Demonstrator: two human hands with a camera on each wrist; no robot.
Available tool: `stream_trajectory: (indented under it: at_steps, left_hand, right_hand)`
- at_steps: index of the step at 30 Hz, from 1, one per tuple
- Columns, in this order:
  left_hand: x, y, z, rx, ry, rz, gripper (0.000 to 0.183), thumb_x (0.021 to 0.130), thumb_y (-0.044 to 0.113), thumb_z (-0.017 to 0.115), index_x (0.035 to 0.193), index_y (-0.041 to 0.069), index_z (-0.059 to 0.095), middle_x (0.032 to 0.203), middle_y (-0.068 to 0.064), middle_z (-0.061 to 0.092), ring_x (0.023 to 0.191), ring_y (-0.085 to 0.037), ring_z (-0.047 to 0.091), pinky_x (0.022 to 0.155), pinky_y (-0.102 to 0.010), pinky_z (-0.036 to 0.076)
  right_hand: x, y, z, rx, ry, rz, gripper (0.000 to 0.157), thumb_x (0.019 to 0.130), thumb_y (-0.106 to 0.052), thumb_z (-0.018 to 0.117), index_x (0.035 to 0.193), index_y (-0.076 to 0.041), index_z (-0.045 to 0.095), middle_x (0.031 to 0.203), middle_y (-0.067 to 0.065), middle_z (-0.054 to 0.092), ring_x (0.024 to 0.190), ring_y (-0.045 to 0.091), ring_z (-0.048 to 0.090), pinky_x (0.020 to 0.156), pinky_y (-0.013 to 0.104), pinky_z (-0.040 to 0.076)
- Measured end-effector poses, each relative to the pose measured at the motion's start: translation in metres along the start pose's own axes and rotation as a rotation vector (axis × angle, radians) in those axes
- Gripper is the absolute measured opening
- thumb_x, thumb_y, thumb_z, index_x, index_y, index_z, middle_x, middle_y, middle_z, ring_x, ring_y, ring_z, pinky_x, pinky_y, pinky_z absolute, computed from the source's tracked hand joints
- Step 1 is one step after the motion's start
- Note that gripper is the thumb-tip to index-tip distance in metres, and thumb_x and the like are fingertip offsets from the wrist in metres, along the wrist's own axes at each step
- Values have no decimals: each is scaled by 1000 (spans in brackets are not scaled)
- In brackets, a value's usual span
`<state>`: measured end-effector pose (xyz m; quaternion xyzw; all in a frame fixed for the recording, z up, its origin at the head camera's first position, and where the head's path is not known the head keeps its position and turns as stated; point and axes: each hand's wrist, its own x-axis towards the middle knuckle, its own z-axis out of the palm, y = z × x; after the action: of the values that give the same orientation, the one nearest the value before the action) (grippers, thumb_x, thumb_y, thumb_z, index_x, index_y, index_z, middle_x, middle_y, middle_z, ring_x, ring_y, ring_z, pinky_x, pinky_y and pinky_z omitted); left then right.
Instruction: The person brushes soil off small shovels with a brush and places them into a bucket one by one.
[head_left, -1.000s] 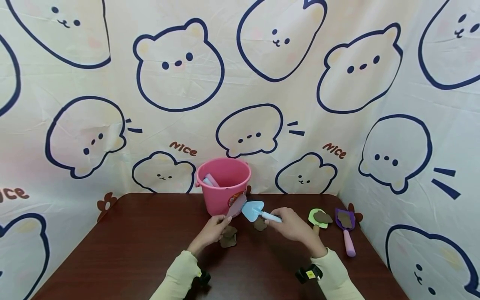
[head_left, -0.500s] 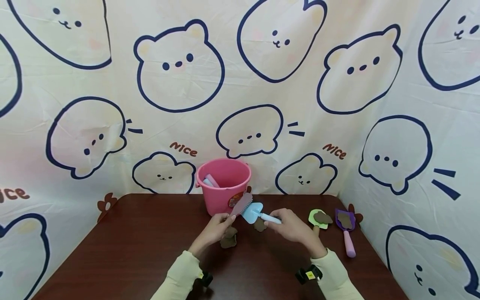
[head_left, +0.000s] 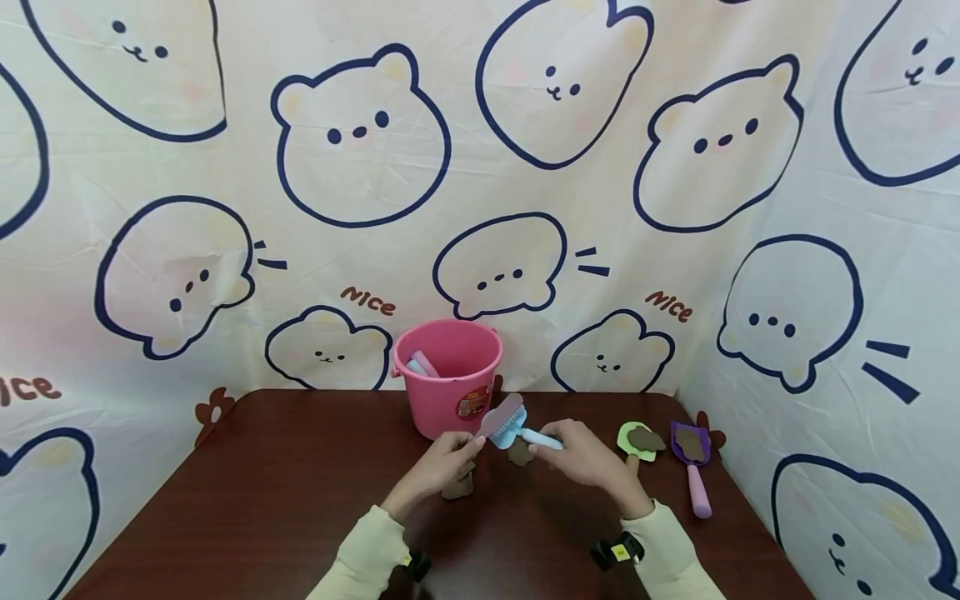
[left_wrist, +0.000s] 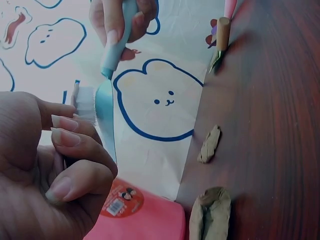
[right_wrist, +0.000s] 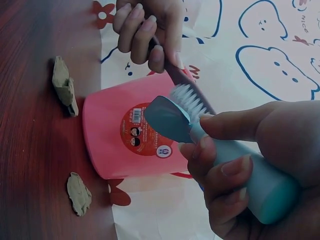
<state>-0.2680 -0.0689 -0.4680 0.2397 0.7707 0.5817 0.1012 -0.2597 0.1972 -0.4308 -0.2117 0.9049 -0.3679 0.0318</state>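
Observation:
My left hand (head_left: pixel 438 468) grips the handle of a mauve-backed brush (head_left: pixel 504 413), whose white bristles (right_wrist: pixel 188 99) lie against the blade of a light blue toy trowel (right_wrist: pixel 165 120). The trowel's thick handle is wrapped by the fingers of my right hand (head_left: pixel 588 454), thumb along its top. Both tools are held up in front of a pink bucket (head_left: pixel 438 408). Below them on the table sit two brown, clay-like lumps: one piece (head_left: pixel 521 452) under the trowel, and a creased piece (head_left: pixel 459 487) partly hidden by my left hand.
To the right, a green toy shovel (head_left: pixel 625 435) and a purple toy shovel (head_left: pixel 697 492) each carry a flat brown lump. Pale handles (head_left: pixel 422 364) stick up inside the bucket. A cartoon-printed cloth (head_left: pixel 510 183) hangs behind the dark wooden table (head_left: pixel 270 483).
My left hand has moved the brush to the right across the trowel's blade, uncovering the bucket's red label. My right hand and the trowel stay nearly in place.

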Motion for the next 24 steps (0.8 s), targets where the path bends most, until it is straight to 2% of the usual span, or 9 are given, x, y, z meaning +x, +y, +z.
stream_trajectory:
  at_steps: [5,12,19,24]
  left_hand:
    - [-1,1,4,24,-9,-16,32,108,30,51,98,1,60,66,0,44,57,-12,38,51,-25,33]
    - [-2,-3,8,-163,-87,-88,32,108,30,50,114,-1,57,67,-1,43,50,-13,34,49,-25,33]
    - [1,-11,7,-186,-87,-94,29,109,31,47,95,6,51,64,-1,40,47,-10,35,46,-23,33]
    - [4,-17,5,-159,-83,-69,29,110,30,44,93,7,50,62,0,40,46,-10,35,45,-23,33]
  right_hand:
    - [-1,1,0,-2,11,-22,19,99,-25,68,91,-7,68,65,1,55,55,13,45,49,27,40]
    - [-1,3,-1,-17,28,-7,22,98,-25,68,93,-4,69,66,1,56,56,14,46,50,29,41]
    - [-1,2,-1,-18,28,20,20,99,-24,68,92,-5,69,65,1,56,54,13,45,49,26,40]
    - [-2,0,-2,-14,24,11,19,99,-24,68,88,-8,68,64,1,54,54,13,44,48,26,38]
